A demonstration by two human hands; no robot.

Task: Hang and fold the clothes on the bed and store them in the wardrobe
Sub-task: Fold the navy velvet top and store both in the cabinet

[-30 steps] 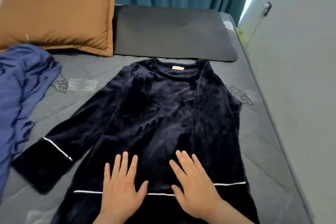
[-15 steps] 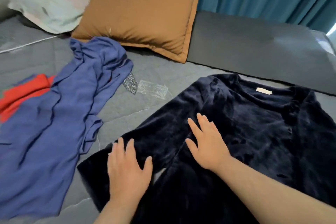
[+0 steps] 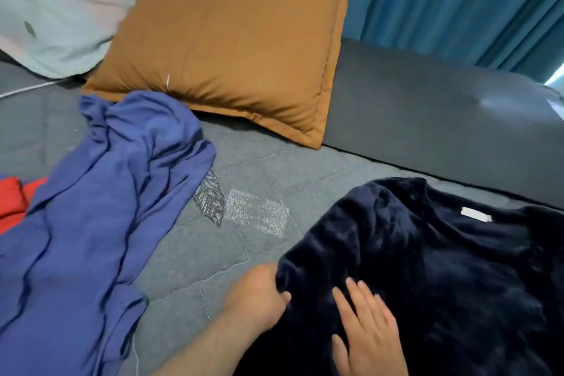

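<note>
Left grip (image 3: pixel 258 294) pinches the rumpled near edge of the plush navy velvet top (image 3: pixel 442 268), which is spread on the bed's grey stitched quilt (image 3: pixel 259 168). Right grip (image 3: pixel 366 333) rests flat on the velvet, fingers straight. Bare quilt separates the top from a crumpled blue jersey garment (image 3: pixel 91 223) at left, red cloth (image 3: pixel 12 201) beside it. Tan pillow (image 3: pixel 232 55) and dark smooth mat (image 3: pixel 427 116) lie behind.

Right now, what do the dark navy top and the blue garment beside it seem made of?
Dark navy plush top: probably velvet or fleece; the pile shows sheen patches. Crumpled blue garment: likely thin matte jersey; it drapes in limp folds.
</note>
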